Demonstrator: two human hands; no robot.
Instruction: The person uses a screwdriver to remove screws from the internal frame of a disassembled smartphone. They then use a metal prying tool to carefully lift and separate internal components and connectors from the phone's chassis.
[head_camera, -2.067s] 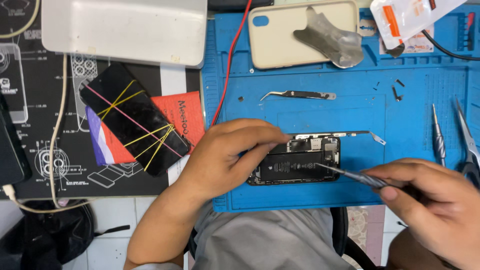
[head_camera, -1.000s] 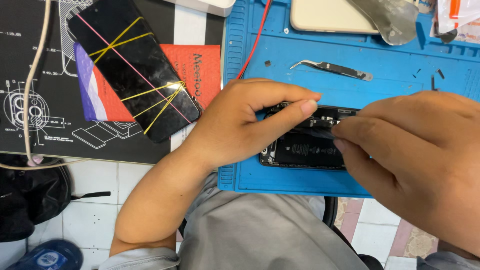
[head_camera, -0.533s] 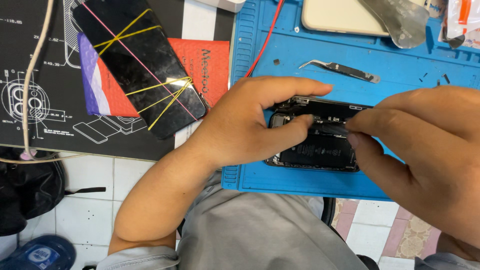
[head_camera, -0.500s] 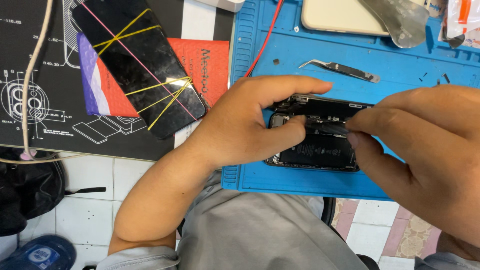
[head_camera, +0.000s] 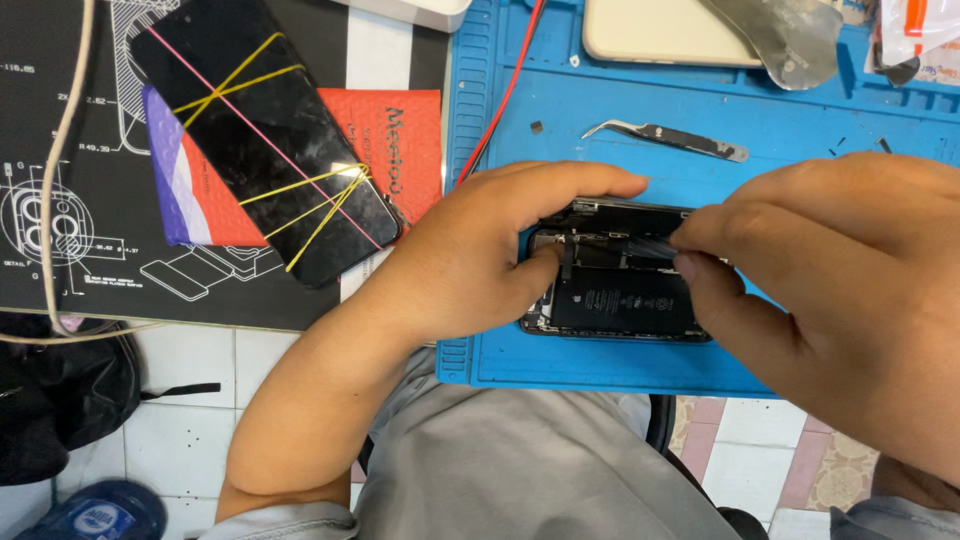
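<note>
A person seated at a repair bench bends over an opened phone (head_camera: 615, 285) lying near the front edge of a blue work mat (head_camera: 600, 120), its black battery and inner parts facing up. The left hand (head_camera: 480, 260) comes in from the lower left with the forearm angled up across the lap; its fingers curl over the phone's left end, index finger stretched along the top edge and thumb pressed on the near side, clamping the phone in place. The right hand (head_camera: 840, 290) reaches in from the right, knuckles raised, thumb and forefinger pinched closed on a thin metal tool (head_camera: 650, 247) whose tip rests over the upper part of the phone's insides; the exact kind of tool cannot be told, as it is blurred.

Farther back on the mat lie a pair of steel tweezers (head_camera: 668, 138), a pale phone back (head_camera: 660, 30) with a clear plastic piece (head_camera: 785, 35) on it, and a red wire (head_camera: 500, 100) running along the mat's left side. To the left, well apart, a cracked black screen (head_camera: 265, 150) bound with yellow rubber bands rests on a red packet (head_camera: 400, 150), over a black mat (head_camera: 60, 200) printed with white diagrams.
</note>
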